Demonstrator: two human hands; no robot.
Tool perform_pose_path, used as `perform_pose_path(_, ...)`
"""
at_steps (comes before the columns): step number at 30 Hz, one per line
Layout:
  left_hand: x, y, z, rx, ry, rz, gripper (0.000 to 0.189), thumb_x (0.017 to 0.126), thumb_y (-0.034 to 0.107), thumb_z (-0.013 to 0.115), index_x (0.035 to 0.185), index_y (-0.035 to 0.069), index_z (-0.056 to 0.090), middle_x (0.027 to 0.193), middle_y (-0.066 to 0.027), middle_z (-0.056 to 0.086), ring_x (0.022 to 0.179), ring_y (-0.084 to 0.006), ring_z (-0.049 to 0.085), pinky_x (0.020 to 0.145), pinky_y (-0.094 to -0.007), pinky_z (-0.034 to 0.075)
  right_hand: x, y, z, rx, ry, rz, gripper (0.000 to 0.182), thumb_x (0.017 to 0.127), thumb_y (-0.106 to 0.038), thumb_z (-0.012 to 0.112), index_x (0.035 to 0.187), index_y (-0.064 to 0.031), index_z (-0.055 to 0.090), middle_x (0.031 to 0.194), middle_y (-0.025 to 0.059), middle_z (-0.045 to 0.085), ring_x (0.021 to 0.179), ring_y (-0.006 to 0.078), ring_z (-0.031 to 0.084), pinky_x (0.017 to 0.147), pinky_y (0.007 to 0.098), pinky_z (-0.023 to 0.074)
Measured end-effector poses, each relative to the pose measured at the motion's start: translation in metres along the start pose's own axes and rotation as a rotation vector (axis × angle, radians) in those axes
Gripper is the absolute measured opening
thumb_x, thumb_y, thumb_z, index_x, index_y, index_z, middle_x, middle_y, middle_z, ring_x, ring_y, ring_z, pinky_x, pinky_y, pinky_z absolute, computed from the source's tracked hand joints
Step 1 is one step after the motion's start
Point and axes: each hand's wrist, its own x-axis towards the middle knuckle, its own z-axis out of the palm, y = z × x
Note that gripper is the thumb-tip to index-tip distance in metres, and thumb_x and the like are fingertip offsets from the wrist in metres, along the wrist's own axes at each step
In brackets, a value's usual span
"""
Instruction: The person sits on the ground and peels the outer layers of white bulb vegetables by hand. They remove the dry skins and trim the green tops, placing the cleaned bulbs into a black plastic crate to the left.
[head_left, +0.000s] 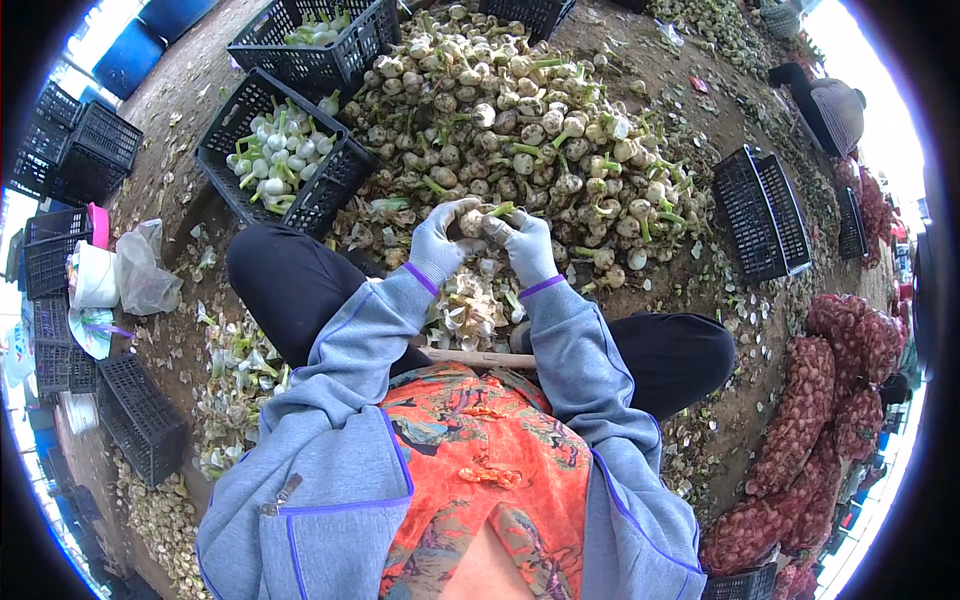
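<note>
Between my hands, just in front of my lap, is a garlic bulb (472, 224) with a short green stem pointing right. My left hand (442, 238), in a pale knit glove, grips the bulb's left side. My right hand (527, 244), gloved the same way, has its fingers at the stem end; its thumb touches the bulb. Beyond them spreads a large heap of soil-stained garlic bulbs (525, 135) with cut stems. Loose papery skins (471, 304) lie below my hands, between my legs. A black plastic crate (217, 161) at the left holds clean white garlic bulbs (281, 154).
Another black crate (315, 67) with white bulbs stands behind the first. Nested black crates (761, 214) rest on the ground at the right. Filled red mesh sacks (795, 412) lie at the lower right. A person (836, 112) sits at the far right. A plastic bag (146, 274) lies left.
</note>
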Motion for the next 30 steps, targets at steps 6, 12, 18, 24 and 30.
perform_pose_path(6, 0.002, -0.003, -0.006, -0.215, -0.074, -0.077, 0.057, 0.070, 0.001, 0.075, 0.122, 0.001, 0.050, 0.112, -0.0059, 0.058, 0.098, -0.0126, 0.057, 0.088, -0.0263, 0.047, -0.002, 0.003, -0.008, -0.367, 0.006, -0.210, 0.018, 0.080, 0.001, 0.062, 0.097, 0.0020, 0.063, 0.093, 0.0068, 0.065, 0.086, 0.0141, 0.059, 0.078, 0.0264, 0.0460)
perform_pose_path(12, 0.003, -0.004, -0.005, -0.729, -0.099, -0.281, 0.041, 0.084, 0.004, 0.063, 0.121, 0.002, 0.047, 0.110, -0.0073, 0.057, 0.094, -0.0142, 0.059, 0.086, -0.0280, 0.050, -0.002, -0.008, -0.010, -0.653, 0.029, -0.500, 0.019, 0.077, 0.001, 0.063, 0.096, 0.0013, 0.063, 0.092, 0.0079, 0.063, 0.086, 0.0155, 0.060, 0.077, 0.0276, 0.0465)
perform_pose_path(18, 0.001, -0.003, 0.003, -0.251, -0.072, -0.013, 0.049, 0.084, 0.018, 0.066, 0.125, 0.002, 0.044, 0.110, -0.0039, 0.055, 0.097, -0.0107, 0.055, 0.084, -0.0253, 0.048, -0.003, 0.006, 0.002, -0.095, 0.094, -0.115, 0.017, 0.077, 0.005, 0.061, 0.093, 0.0017, 0.064, 0.092, 0.0057, 0.065, 0.082, 0.0109, 0.059, 0.074, 0.0248, 0.0473)
perform_pose_path(24, 0.003, 0.004, -0.011, -0.441, -0.116, -0.291, 0.041, 0.089, 0.027, 0.060, 0.121, 0.005, 0.047, 0.093, -0.0032, 0.061, 0.069, -0.0075, 0.060, 0.057, -0.0211, 0.050, -0.005, 0.006, -0.006, -0.019, 0.056, -0.129, 0.020, 0.076, 0.008, 0.059, 0.094, 0.0007, 0.065, 0.086, 0.0022, 0.066, 0.076, 0.0080, 0.058, 0.070, 0.0214, 0.0462)
perform_pose_path(30, 0.003, 0.001, 0.007, 0.016, 0.040, 0.119, 0.049, 0.078, 0.023, 0.073, 0.116, 0.001, 0.051, 0.099, -0.0035, 0.061, 0.089, -0.0088, 0.056, 0.081, -0.0239, 0.048, -0.001, 0.012, -0.004, -0.092, 0.093, -0.171, 0.016, 0.080, 0.003, 0.061, 0.096, 0.0013, 0.064, 0.086, 0.0033, 0.066, 0.075, 0.0080, 0.058, 0.068, 0.0214, 0.0465)
